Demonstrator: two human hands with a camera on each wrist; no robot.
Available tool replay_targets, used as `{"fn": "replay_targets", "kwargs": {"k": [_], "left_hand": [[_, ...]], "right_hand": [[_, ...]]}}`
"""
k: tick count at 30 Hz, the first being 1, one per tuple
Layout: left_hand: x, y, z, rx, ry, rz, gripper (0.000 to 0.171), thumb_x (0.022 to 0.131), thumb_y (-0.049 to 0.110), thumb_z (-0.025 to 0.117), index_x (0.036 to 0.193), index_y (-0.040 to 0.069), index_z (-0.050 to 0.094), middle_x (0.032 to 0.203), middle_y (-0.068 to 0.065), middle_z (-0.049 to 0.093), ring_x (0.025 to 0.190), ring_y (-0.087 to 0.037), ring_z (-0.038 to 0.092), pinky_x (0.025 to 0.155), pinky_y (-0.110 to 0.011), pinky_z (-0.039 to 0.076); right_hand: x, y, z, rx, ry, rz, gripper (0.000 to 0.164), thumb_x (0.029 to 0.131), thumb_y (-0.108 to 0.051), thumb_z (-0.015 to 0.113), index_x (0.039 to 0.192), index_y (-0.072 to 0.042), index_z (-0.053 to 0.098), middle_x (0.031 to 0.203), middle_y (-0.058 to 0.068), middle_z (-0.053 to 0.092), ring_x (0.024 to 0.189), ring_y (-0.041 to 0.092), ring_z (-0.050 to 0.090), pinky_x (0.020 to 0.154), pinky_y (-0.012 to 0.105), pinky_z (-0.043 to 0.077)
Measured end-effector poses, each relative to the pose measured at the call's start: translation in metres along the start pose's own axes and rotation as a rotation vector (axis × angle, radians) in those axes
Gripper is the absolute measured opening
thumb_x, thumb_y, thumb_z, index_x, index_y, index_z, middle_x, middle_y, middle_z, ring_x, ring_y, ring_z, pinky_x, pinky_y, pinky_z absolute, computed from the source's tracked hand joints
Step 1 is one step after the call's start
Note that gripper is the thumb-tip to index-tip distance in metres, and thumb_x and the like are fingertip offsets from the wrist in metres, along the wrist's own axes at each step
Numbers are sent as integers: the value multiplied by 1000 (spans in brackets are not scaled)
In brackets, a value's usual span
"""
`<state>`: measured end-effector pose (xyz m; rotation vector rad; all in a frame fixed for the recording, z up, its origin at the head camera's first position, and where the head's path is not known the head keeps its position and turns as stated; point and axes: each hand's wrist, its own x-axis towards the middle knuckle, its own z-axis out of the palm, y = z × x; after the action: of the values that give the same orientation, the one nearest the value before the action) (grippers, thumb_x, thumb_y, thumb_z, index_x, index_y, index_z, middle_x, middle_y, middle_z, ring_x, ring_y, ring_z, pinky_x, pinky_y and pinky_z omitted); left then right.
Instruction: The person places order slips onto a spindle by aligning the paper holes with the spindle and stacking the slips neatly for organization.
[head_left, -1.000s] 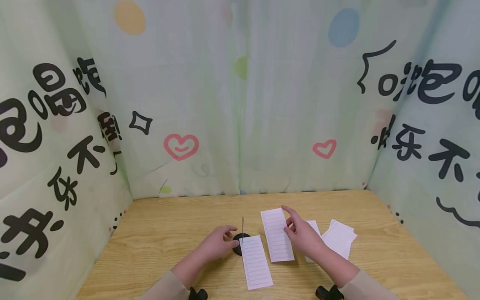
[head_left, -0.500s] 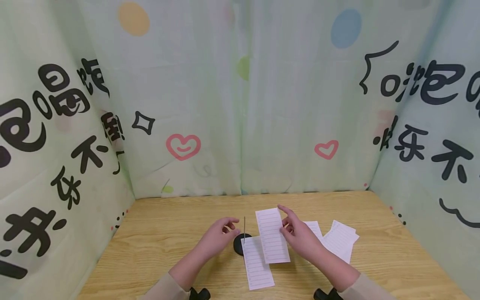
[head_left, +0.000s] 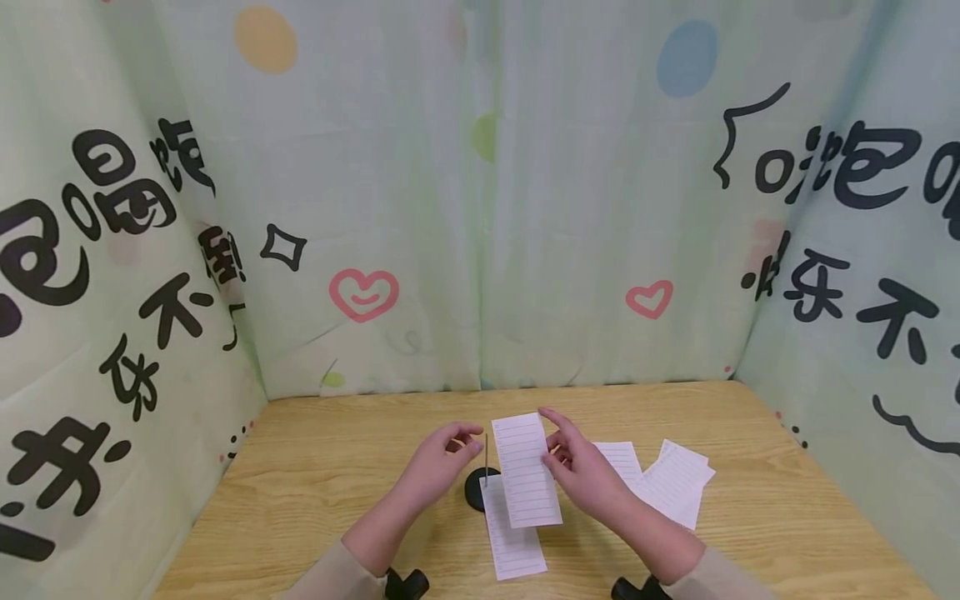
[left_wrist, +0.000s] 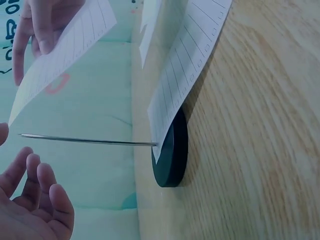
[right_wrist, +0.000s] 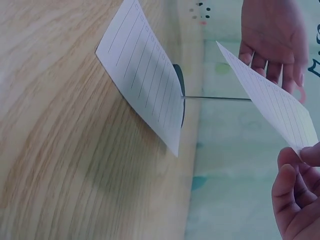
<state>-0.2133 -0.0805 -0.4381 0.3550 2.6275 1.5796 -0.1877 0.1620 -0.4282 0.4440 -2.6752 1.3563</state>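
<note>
A bill spike with a round black base (head_left: 473, 490) and a thin upright metal rod (left_wrist: 90, 140) stands on the table. One lined paper slip (head_left: 519, 552) is pierced by the rod near its corner and lies low, close over the base. My right hand (head_left: 588, 471) pinches a second lined slip (head_left: 527, 475) by its edge between thumb and fingers. That slip is raised just right of the rod, overlapping the pierced one in the head view. My left hand (head_left: 438, 467) hovers left of the rod's tip, fingers loosely bent and holding nothing.
More lined slips lie to the right on the wooden table (head_left: 315, 475): one slip (head_left: 618, 457) partly behind my right hand, and a fanned overlapping pile (head_left: 675, 487) beyond it. A printed curtain (head_left: 420, 208) encloses the table at the back and sides.
My right hand has carried its slip leftward, from beside the pierced slip to over it near the rod. My left hand has risen from beside the base toward the rod's tip.
</note>
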Motion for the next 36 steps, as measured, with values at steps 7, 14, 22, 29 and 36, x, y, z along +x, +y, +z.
{"fn": "replay_targets", "kwargs": {"k": [7,14,22,29,36], "left_hand": [[6,3,1,-82,41,-15,31,99,37,61,117,13,69,107,-2,64,93,-20,56,77,-35,47],[12,4,3,-95,51,-53,35,96,41,63,111,11,70,103,-3,64,88,-19,58,75,-34,48],[14,7,6,-73,40,-66,28,94,39,67,102,12,70,102,-2,64,93,-22,56,80,-40,48],[15,7,7,-62,48,-56,24,94,36,68,99,12,70,99,-2,64,91,-21,56,78,-38,47],[14,9,8,-78,40,-66,23,95,36,67,98,13,69,98,-2,63,89,-22,55,76,-37,45]], "right_hand": [[4,-3,11,33,-4,23,63,93,1,64,149,-15,40,93,-2,59,79,14,55,66,25,47],[5,-3,17,42,-20,23,62,94,-1,63,149,-16,39,94,-1,59,80,15,56,67,25,48],[4,-3,19,49,-27,16,62,95,-1,63,150,-16,38,94,-1,58,80,15,55,67,25,48],[3,-3,18,54,-34,9,62,95,-1,63,150,-15,37,93,0,58,79,15,55,66,25,48],[3,-2,19,72,-44,10,63,95,0,62,151,-14,36,93,0,58,79,15,55,66,25,48]]}}
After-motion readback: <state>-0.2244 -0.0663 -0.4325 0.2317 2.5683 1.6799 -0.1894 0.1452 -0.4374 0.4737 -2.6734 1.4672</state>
